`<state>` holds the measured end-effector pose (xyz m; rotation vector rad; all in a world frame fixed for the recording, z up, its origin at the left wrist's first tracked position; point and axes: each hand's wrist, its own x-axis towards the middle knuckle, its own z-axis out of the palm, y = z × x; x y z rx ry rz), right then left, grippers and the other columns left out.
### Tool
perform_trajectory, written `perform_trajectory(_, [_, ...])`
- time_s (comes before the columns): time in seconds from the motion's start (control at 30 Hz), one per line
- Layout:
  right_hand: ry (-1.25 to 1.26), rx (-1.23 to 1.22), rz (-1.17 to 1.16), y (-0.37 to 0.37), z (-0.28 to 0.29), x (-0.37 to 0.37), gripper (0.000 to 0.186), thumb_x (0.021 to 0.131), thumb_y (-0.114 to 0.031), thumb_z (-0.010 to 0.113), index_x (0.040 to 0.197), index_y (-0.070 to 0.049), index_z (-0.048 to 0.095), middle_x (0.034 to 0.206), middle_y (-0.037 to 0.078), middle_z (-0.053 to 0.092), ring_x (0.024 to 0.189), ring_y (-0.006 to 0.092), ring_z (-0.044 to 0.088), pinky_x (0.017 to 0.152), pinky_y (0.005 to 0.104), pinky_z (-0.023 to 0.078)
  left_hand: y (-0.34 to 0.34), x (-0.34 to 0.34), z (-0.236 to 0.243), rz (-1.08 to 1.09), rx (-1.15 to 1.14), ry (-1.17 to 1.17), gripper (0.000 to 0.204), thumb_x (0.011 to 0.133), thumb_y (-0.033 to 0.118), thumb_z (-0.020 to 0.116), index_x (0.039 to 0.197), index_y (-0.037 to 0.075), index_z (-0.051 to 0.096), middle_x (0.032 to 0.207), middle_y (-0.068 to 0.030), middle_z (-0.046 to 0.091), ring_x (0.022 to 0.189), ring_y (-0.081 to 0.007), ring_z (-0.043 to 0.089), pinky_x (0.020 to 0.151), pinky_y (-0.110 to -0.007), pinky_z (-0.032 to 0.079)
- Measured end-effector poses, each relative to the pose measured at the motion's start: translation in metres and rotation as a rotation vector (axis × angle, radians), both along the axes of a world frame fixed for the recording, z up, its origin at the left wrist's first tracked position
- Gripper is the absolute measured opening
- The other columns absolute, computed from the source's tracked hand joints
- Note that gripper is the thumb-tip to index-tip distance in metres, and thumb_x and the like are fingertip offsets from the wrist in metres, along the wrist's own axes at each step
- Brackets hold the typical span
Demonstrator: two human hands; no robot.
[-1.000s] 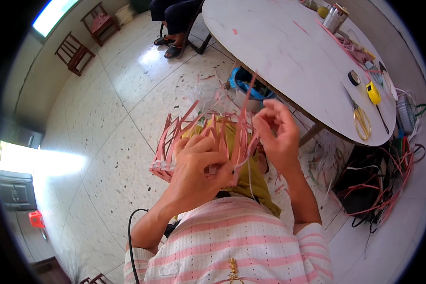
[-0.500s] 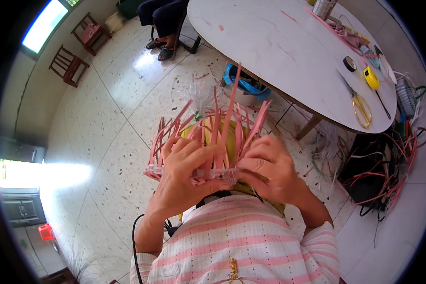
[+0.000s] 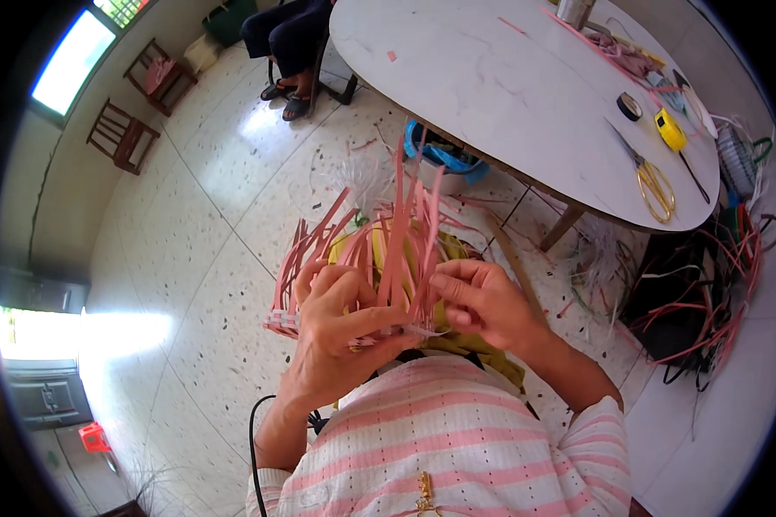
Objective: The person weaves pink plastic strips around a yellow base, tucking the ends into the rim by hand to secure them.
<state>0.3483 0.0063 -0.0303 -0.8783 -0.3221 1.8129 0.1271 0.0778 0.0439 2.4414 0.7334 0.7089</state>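
Observation:
A half-woven basket of pink and white strips (image 3: pixel 281 320) rests on my lap, its long loose pink strips (image 3: pixel 394 246) standing up and fanning outward. My left hand (image 3: pixel 334 314) is closed on the basket's woven edge, thumb below and fingers over the near side. My right hand (image 3: pixel 485 303) pinches a pink strip at the right side of the basket, thumb against forefinger. A pale strip end (image 3: pixel 424 331) pokes out between the two hands. Yellow-green cloth (image 3: pixel 483 351) lies under and behind the basket. My left hand hides much of the weave.
A white oval table (image 3: pixel 509 103) at the upper right bears gold-handled scissors (image 3: pixel 651 183), a yellow tape measure (image 3: pixel 670 131) and a black tape roll (image 3: pixel 629 106). Beneath it stands a blue-lined bin (image 3: pixel 444 155). Loose strips spill from a black bag (image 3: pixel 664 302). Another person (image 3: pixel 293 39) sits beyond.
My right hand has drawn slightly down and away from the rim, its fingers now gathered on a strip. Upright strips have swung left. The left hand keeps its grip. The view has shifted slightly.

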Motion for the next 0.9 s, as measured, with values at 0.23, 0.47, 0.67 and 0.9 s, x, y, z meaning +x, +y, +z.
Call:
perform_trajectory(0.23, [0.192,-0.022,-0.084,-0.004,-0.002,-0.016,0.016,0.098,-0.012,0.072,0.110,-0.002,0.070,0.093,0.002,0.069,0.066,0.0079,0.059,0.050,0.0208,0.042,0.003,0.001,-0.003,0.013,-0.009,-0.001,0.032,0.061,0.022,0.094,0.089,0.021,0.079,0.077,0.0032,0.049,0.085,-0.0190,0.054,0.101,-0.049,0.034])
perform_trajectory(0.47, [-0.487,0.401,-0.147,-0.015,0.009,-0.033,0.019,0.097,-0.008,0.071,0.115,0.000,0.067,0.101,0.004,0.072,0.088,0.0075,0.067,0.074,0.0243,0.054,0.004,0.006,-0.001,0.022,-0.037,0.019,0.026,0.071,0.030,0.089,0.091,0.017,0.078,0.081,0.0006,0.054,0.088,-0.0224,0.055,0.102,-0.048,0.033])
perform_trajectory(0.67, [-0.949,0.710,-0.272,-0.012,0.006,-0.031,0.020,0.096,-0.002,0.070,0.115,0.001,0.064,0.104,0.008,0.069,0.087,0.0137,0.066,0.077,0.0268,0.052,0.006,0.010,0.002,0.065,-0.040,0.096,0.019,0.086,0.029,0.077,0.093,0.011,0.079,0.084,-0.0058,0.057,0.092,-0.0263,0.055,0.101,-0.048,0.033])
perform_trajectory(0.9, [-1.144,0.872,-0.324,-0.005,0.015,-0.031,0.023,0.091,0.005,0.068,0.114,0.000,0.063,0.104,0.015,0.067,0.091,0.0288,0.067,0.079,0.0363,0.053,0.021,0.017,-0.002,-0.023,-0.332,0.084,0.018,0.078,0.023,0.075,0.088,0.009,0.080,0.086,-0.0085,0.060,0.092,-0.0289,0.056,0.092,-0.043,0.037])
